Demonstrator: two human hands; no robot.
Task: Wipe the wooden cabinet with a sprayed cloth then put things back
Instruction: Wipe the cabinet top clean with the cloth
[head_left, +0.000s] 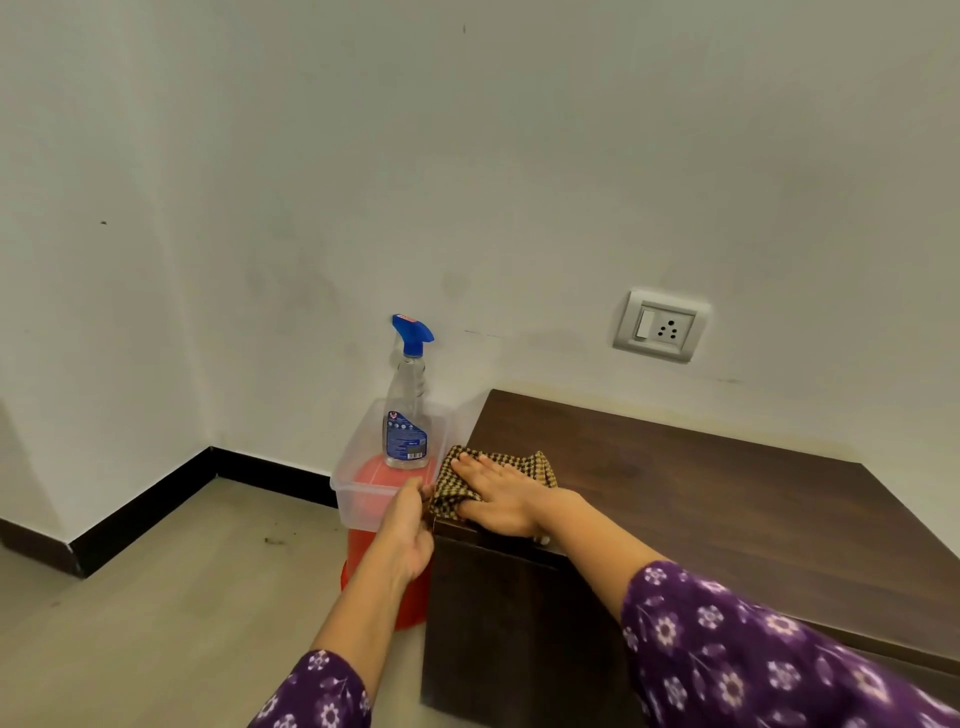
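Observation:
A dark wooden cabinet (701, 499) fills the right half of the view, against the wall. A brown checked cloth (535, 465) lies on its near left corner. My right hand (504, 499) presses flat on the cloth with straight fingers. At the cabinet's left edge my left hand (413, 530) pinches the cloth's hanging corner. A clear spray bottle (408, 410) with a blue trigger head stands upright in a clear plastic box (358, 493) just left of the cabinet.
The clear box sits on a red stool or bucket (374, 577) on the pale floor. A black skirting runs along the white wall. A switch socket (661, 326) is on the wall above the cabinet.

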